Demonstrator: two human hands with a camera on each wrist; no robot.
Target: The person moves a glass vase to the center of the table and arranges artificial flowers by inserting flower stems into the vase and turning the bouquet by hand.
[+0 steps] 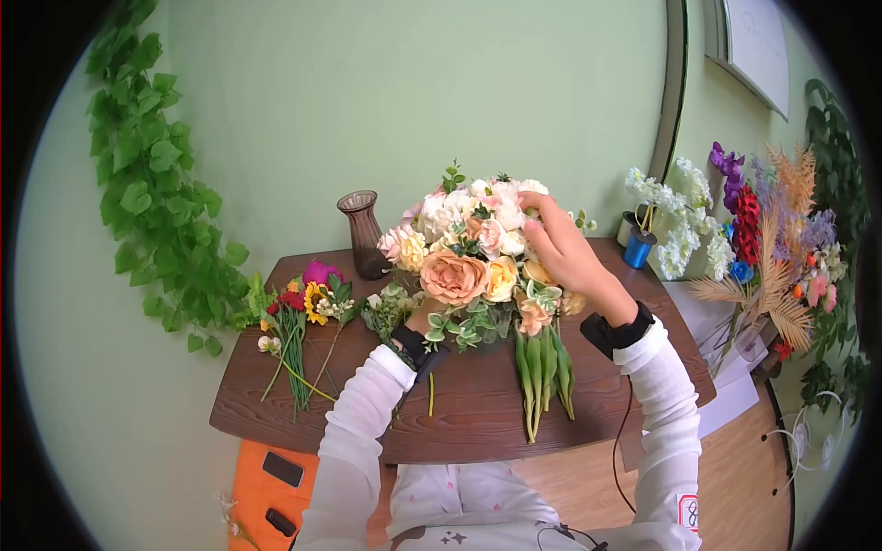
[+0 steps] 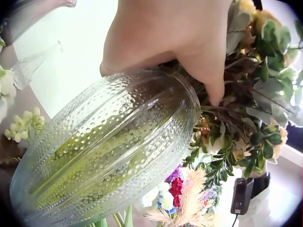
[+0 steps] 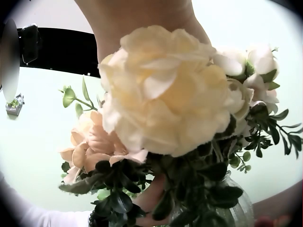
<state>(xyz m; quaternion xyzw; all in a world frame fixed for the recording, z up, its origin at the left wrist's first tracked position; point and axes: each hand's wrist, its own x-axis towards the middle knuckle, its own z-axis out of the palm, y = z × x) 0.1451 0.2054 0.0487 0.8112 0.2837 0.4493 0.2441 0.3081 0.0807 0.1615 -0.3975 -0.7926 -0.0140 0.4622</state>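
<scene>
A full bouquet (image 1: 457, 275) of peach, cream, white and pink artificial flowers stands in a clear, dimpled glass vase (image 2: 113, 146). Green stems show through the glass. My left hand (image 2: 175, 42) grips the bouquet at its stems, just above the vase rim; the flowers mostly hide this hand in the head view. At the upper right of the bouquet, my right hand (image 1: 565, 253) rests on the white blooms with its fingers extended, some fingertips hidden among the petals. A big cream flower (image 3: 163, 90) stands in front of that hand in the right wrist view.
On the brown table (image 1: 303, 390), a smoky vase (image 1: 364, 234) stands behind the bouquet. Loose flowers (image 1: 308, 298) lie at left, green leaves (image 1: 544, 372) in front. A blue spool (image 1: 638, 248) and white blossoms (image 1: 675, 211) are at right, near colourful flowers (image 1: 772, 230).
</scene>
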